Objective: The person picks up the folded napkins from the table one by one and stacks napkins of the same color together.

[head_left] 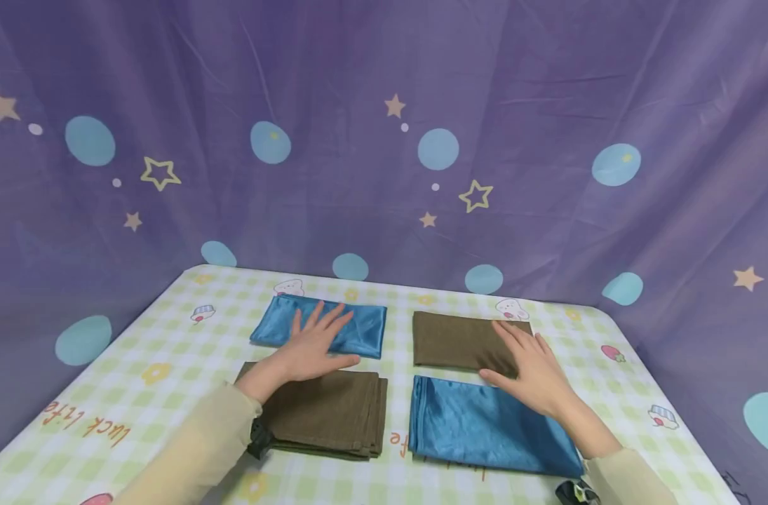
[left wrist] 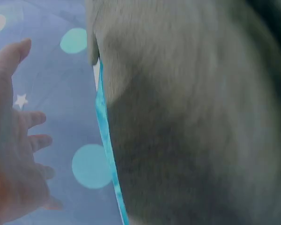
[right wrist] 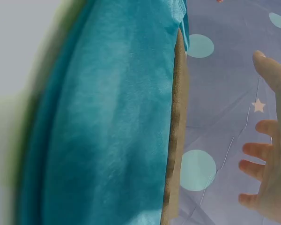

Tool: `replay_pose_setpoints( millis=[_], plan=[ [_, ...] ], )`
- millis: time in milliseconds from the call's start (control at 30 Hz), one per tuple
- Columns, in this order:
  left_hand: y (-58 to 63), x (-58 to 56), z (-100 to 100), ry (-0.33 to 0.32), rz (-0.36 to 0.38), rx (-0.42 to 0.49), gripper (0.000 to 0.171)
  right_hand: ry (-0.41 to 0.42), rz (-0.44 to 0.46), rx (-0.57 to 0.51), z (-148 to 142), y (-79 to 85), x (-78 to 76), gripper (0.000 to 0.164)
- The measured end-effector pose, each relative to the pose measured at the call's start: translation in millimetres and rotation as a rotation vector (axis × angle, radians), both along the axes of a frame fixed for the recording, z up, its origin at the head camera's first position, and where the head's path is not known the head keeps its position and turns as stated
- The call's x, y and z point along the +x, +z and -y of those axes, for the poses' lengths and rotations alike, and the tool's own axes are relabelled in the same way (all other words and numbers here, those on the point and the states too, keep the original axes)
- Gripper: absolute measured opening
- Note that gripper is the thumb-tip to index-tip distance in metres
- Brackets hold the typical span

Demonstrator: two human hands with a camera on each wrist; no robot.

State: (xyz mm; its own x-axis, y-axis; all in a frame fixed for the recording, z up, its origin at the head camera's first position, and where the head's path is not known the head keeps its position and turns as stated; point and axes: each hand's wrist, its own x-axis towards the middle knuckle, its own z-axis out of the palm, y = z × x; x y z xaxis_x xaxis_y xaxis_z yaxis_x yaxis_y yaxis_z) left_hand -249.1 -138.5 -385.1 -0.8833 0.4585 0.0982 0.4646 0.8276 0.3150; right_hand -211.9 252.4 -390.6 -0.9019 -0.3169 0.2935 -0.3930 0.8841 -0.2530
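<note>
Four folded cloths would be several: a shiny blue cloth (head_left: 367,326) lies at the back left and a brown cloth (head_left: 320,414) in front of it. On the right, another brown cloth (head_left: 449,340) is at the back, with a second blue cloth (head_left: 478,424) nearer. My left hand (head_left: 311,351), fingers spread, is over the back blue cloth and the edge of the front brown one. Over the right pair, my right hand (head_left: 531,368) also has its fingers extended. Both wrist views show the left hand (left wrist: 11,150) and right hand (right wrist: 271,164) raised above the cloths, holding nothing.
A green-and-white checked tablecloth (head_left: 169,337) with printed pictures and lettering covers the table. Behind and at both sides hangs a purple curtain (head_left: 358,203) with stars and blue dots. A dark wrist strap (head_left: 259,438) is on the left sleeve.
</note>
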Motion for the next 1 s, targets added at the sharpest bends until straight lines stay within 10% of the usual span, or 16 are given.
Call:
replay_pose_setpoints(
  millis=[233, 1000],
  plan=[
    [0.0, 6.6, -15.4, -0.023, -0.010, 0.109, 0.076, -0.020, 0.040, -0.102, -5.6, 1.8, 16.6, 0.077],
    [-17.3, 23.3, -62.6, 0.037, 0.281, 0.479, 0.039, -0.237, 0.287, -0.316, -45.4, -7.0, 49.8, 0.044]
  ],
)
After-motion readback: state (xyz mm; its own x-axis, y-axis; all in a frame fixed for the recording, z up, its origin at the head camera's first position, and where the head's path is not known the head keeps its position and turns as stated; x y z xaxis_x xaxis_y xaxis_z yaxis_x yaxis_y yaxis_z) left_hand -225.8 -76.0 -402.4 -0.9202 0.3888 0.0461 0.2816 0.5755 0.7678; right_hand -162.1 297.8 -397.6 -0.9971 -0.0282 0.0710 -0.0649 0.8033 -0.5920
